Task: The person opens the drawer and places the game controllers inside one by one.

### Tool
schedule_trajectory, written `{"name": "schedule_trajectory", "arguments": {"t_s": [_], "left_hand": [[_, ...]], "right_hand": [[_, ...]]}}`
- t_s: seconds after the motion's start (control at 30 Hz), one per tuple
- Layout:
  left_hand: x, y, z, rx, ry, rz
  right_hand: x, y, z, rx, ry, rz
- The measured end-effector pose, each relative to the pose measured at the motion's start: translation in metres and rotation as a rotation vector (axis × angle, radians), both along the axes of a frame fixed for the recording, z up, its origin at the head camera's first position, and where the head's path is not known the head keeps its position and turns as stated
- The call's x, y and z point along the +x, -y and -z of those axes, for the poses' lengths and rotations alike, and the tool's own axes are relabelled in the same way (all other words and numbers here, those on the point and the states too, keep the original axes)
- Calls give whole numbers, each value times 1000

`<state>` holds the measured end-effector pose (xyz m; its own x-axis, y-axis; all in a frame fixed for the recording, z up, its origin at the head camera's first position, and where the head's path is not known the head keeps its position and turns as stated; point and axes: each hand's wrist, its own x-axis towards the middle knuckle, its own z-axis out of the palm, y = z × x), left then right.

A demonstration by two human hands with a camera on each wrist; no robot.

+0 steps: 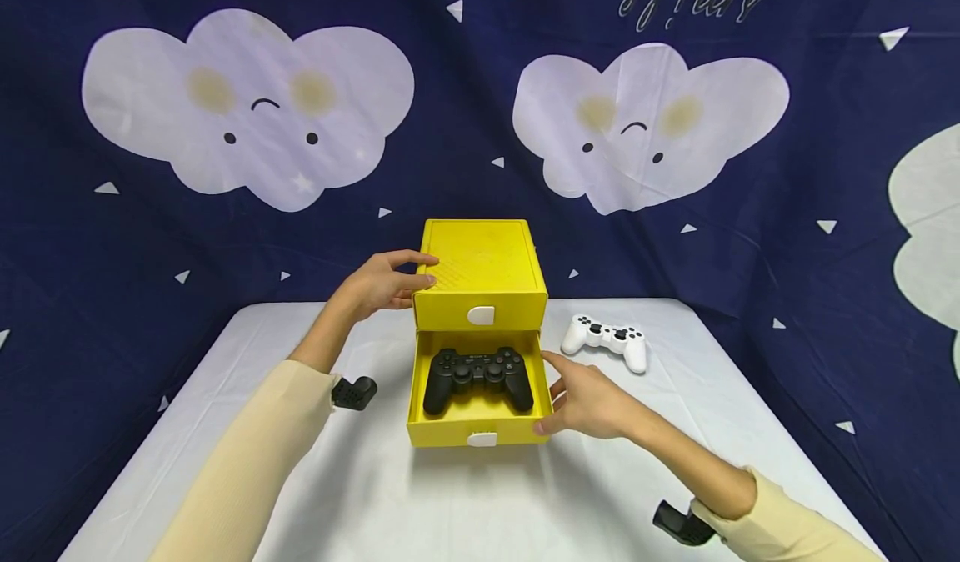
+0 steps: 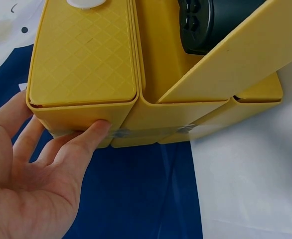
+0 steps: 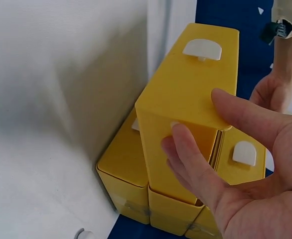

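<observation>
A yellow drawer box [image 1: 487,253] stands on the table with its middle drawer [image 1: 480,434] pulled out. Inside the drawer lies a black game controller [image 1: 478,375], partly seen in the left wrist view. My left hand [image 1: 382,283] rests against the box's upper left edge, some fingertips on its top; the left wrist view shows a digit [image 2: 97,132] along the side. At the drawer's right front corner is my right hand [image 1: 592,397], thumb by the front panel and other fingers along the side wall. White tabs [image 3: 202,49] serve as drawer handles.
A white game controller [image 1: 606,341] lies on the table, right of the box. The white-covered table [image 1: 300,470] meets a dark blue cloth backdrop [image 1: 457,128] with printed clouds. The bottom drawer [image 3: 126,162] sits under the pulled-out one.
</observation>
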<state>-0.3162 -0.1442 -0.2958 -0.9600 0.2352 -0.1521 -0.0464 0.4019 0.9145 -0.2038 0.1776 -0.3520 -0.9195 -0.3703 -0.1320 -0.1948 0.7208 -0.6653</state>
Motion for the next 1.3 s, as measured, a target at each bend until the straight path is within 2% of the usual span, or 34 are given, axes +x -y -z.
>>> {"name": "schedule_trajectory", "arguments": {"t_s": [0.7, 1.3], "left_hand": [[0, 1, -1, 4, 14, -8], [-1, 1, -1, -5, 15, -12]], "right_hand": [[-9, 1, -2, 8, -9, 25], [-21, 0, -2, -57, 20, 80]]}}
